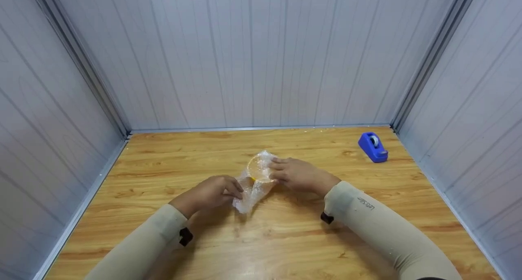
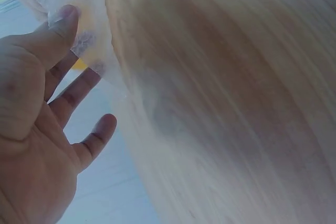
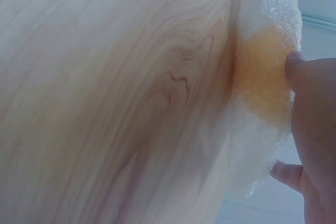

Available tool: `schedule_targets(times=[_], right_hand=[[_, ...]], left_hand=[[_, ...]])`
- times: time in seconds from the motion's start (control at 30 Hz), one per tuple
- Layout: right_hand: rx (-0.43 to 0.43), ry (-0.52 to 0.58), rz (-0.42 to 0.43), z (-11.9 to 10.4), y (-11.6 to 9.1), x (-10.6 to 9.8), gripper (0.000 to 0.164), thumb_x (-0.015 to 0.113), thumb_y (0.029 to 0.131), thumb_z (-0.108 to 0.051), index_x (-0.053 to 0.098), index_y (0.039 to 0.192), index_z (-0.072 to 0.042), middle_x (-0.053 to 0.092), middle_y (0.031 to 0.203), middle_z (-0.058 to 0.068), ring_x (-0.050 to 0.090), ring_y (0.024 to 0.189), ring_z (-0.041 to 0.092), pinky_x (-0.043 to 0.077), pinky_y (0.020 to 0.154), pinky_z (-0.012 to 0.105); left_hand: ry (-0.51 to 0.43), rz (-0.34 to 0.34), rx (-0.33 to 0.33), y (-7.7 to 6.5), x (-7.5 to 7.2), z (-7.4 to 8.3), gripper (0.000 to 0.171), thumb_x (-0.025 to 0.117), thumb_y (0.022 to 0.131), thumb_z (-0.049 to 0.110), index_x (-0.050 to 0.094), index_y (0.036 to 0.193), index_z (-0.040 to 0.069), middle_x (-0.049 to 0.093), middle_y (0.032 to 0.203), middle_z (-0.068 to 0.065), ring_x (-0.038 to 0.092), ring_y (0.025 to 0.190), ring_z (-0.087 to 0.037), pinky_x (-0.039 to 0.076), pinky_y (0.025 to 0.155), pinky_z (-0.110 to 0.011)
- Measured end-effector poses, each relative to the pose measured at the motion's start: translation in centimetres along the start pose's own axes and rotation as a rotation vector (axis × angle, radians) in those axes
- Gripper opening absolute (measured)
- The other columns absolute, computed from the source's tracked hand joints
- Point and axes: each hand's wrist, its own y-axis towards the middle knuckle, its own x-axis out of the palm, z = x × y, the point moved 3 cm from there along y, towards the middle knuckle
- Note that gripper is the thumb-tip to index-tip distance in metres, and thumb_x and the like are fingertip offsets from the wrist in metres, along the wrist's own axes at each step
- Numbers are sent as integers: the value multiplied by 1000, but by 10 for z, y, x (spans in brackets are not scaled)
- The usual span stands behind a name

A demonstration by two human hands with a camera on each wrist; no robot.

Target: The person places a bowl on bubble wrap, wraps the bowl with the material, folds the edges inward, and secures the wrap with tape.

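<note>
- The wrap (image 1: 249, 196) lies on the table (image 1: 285, 239) between the two hands, its long axis running from the far side toward the person, the near end leaning left.
- The yellow thing (image 1: 253, 178) sits within the wrap's farther part, its round rim facing up; what it is, I cannot tell.
- The right hand (image 1: 299, 174) is nearer to it, reaching in from the right: thumb on the wrap's near face, fingers over the top, holding it.
- The left hand (image 1: 212, 192) pinches the near-left flap between thumb and fingers, little finger free.
- From the left fingertips, the yellow thing lies farther off and to the right; from the right ones, just leftward.
- The dispenser (image 1: 372, 148) stands well apart, far right.
</note>
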Motion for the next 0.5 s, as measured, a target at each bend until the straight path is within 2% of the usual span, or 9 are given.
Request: schedule_targets(times=[0.2,0.4,0.5], right_hand=[[44,28,-54,0,0,-2,29,58,120,-26,77,141,-17,56,173,13,50,164,37,53,124,60],[64,54,-78,0,1,-3,32,56,121,-29,76,145,-18,53,176,12,46,167,36,50,126,63],[66,58,-73,0,1,-3,33,57,121,-30,76,146,-18,53,176,12,46,167,37,51,125,64]], left_hand=[[-177,45,-86,5,-7,-2,20,76,108,5,90,117,15,77,139,-7,68,138,-37,59,117,-57],[-323,194,-150,20,-11,-8,13,77,110,17,89,112,13,73,145,-11,61,144,-40,51,120,-68],[-369,268,-187,30,-12,-9,15,77,110,23,87,106,13,72,150,-11,59,148,-40,47,122,-69]])
